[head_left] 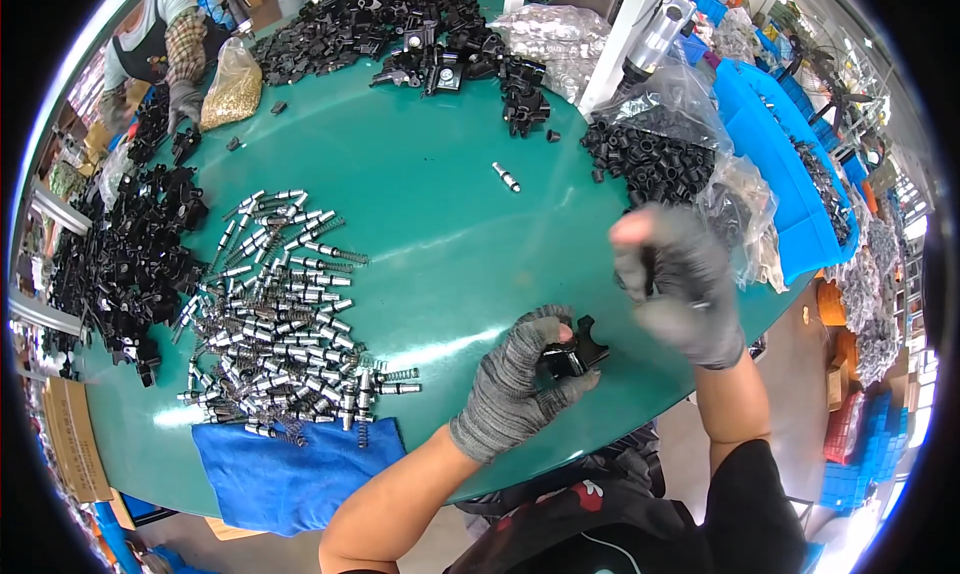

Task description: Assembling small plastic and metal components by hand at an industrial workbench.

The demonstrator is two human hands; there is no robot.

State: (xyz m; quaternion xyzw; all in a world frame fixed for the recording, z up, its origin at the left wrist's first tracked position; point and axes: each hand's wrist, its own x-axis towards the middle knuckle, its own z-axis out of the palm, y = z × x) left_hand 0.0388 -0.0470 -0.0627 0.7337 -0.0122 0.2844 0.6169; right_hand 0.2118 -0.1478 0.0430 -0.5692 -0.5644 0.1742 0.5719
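Note:
My left hand (520,379), in a grey knitted fingerless glove, grips a black moulded part (590,348) near the table's front edge. A curved, forked end of the part sticks out past my fingers. My right hand (685,289), gloved the same way, is raised to the right of it, beside a pile of small black caps (650,164). Motion blurs this hand; its fingers are curled in, and what they hold, if anything, is hidden. A single silver plunger (507,177) lies apart on the green table (430,214). Many silver plungers with springs (290,344) form a heap on the left.
Black moulded parts are piled at the far side (400,34) and left edge (130,244). A blue cloth (295,474) hangs over the front edge. A bag of brass-coloured pieces (232,84) stands near a co-worker's gloved hand (184,104). A blue bin (780,164) flanks the right.

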